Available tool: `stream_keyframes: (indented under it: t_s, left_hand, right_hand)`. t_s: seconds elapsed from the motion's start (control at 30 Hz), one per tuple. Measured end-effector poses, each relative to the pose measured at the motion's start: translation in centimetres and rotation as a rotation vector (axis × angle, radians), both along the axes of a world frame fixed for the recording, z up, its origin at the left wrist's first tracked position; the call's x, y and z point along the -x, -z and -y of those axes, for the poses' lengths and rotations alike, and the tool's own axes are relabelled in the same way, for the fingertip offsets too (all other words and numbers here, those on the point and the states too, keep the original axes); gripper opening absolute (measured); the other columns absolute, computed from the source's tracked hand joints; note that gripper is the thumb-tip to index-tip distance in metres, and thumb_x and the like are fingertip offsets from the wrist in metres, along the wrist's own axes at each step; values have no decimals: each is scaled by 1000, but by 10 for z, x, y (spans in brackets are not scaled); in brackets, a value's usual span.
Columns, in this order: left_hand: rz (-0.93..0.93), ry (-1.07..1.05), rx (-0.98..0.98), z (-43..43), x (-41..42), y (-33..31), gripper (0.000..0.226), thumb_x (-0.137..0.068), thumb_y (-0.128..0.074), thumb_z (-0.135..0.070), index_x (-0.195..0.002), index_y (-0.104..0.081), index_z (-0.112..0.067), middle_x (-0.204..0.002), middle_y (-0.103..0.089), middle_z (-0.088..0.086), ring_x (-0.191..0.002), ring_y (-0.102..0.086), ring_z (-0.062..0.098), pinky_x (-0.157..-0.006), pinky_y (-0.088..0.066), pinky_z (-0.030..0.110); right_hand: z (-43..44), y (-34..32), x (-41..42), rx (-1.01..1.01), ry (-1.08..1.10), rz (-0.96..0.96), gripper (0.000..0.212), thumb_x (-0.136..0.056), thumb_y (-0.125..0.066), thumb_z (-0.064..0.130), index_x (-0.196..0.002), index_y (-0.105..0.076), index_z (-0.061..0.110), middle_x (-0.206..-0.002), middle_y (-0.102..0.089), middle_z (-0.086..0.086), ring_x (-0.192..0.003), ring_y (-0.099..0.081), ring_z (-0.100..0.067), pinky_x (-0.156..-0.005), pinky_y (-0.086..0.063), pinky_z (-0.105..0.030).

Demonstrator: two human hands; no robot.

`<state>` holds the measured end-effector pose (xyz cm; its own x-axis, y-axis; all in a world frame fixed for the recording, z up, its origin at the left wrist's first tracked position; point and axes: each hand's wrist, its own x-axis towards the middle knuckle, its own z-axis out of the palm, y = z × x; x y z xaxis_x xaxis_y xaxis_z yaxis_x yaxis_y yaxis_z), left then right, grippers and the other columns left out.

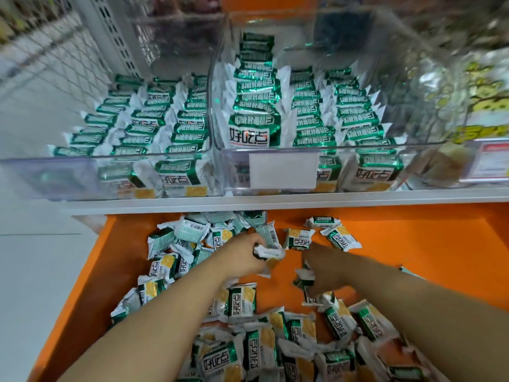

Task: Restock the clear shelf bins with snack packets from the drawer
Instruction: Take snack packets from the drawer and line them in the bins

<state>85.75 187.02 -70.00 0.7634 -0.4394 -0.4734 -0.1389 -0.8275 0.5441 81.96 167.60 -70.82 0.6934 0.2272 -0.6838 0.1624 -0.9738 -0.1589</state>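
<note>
An open orange drawer [413, 257] below the shelf holds several loose green-and-white snack packets [242, 299]. My left hand [245, 255] is down in the drawer, closed around a packet [271, 253] near its middle. My right hand [322, 271] is beside it, fingers closed on another packet [303, 277]. Above, two clear shelf bins stand side by side: the left bin [55, 175] and the middle bin [413, 150], both holding rows of the same packets standing on edge.
A white shelf edge [275, 201] runs between bins and drawer. A blank white label holder [283, 170] is on the middle bin's front. A bin with yellow packets [482, 106] sits at the right. White floor lies to the left.
</note>
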Motion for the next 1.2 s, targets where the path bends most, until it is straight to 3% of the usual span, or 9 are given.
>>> stream_keyframes:
  t_s: [0.2,0.37,0.43,0.53,0.7,0.77,0.93,1.07,1.2]
  left_hand:
    - [-44,125,8,-2,37,-76,10,-90,-60,-27,-97,-52,-25,-82,-53,-5,-63,-46,6,-50,-32,20]
    - [83,130,44,-15,65,-129,13,-92,-59,-37,-92,-52,-26,-80,-52,-8,-65,-47,8,-52,-33,21]
    - [155,98,72,-20,73,-150,27,-91,-59,-41,-110,-51,-25,-84,-52,-7,-69,-49,8,-55,-36,21]
    - [176,-35,245,-27,83,-175,43,-85,-63,-48,-121,-48,-32,-111,-59,-5,-89,-60,13,-73,-47,27]
    - [201,-258,588,-31,97,-204,25,-82,-61,-50,-102,-52,-38,-109,-62,-11,-94,-61,4,-80,-48,26]
    - [156,-339,673,-32,100,-206,29,-78,-60,-54,-102,-55,-39,-111,-60,-13,-100,-56,1,-79,-45,24]
    - [-235,-467,1005,-26,100,-208,37,-86,-53,-41,-117,-58,-20,-120,-63,-3,-111,-59,23,-72,-56,28]
    - [-263,-396,1036,-27,98,-210,49,-79,-53,-45,-122,-56,-22,-117,-68,2,-109,-64,22,-91,-54,40]
    - [-234,-298,1034,-33,95,-205,76,-64,-79,-53,-131,-47,-40,-143,-46,-5,-118,-58,19,-101,-46,45]
  right_hand:
    - [-19,-102,29,95,-111,-1,74,-81,-70,45,-140,-38,15,-136,-48,-7,-118,-49,-25,-94,-45,-36]
    - [-27,-190,66,7,-144,152,64,-79,-71,48,-128,-44,17,-108,-52,3,-89,-48,-15,-66,-41,-24]
    - [-24,-218,80,-88,-107,258,52,-76,-73,48,-114,-49,21,-91,-50,9,-75,-47,-8,-57,-35,-20]
    - [-18,-247,97,-321,-13,376,47,-72,-76,51,-107,-52,32,-95,-58,10,-80,-55,-5,-65,-46,-24]
    - [-15,-254,109,-645,142,455,46,-71,-76,51,-109,-55,36,-96,-61,22,-86,-58,1,-72,-48,-22]
    - [-17,-249,109,-742,217,494,48,-69,-76,50,-109,-56,34,-101,-59,12,-93,-59,-7,-80,-50,-33]
    - [-25,-242,106,-953,345,500,49,-72,-79,31,-114,-57,39,-108,-61,17,-96,-62,1,-79,-56,-27]
    - [-26,-241,101,-1013,396,502,49,-73,-78,25,-115,-56,38,-101,-64,19,-94,-63,4,-76,-55,-20]
    - [-29,-236,95,-1088,457,508,51,-72,-77,25,-119,-58,32,-107,-67,15,-97,-63,1,-85,-55,-26]
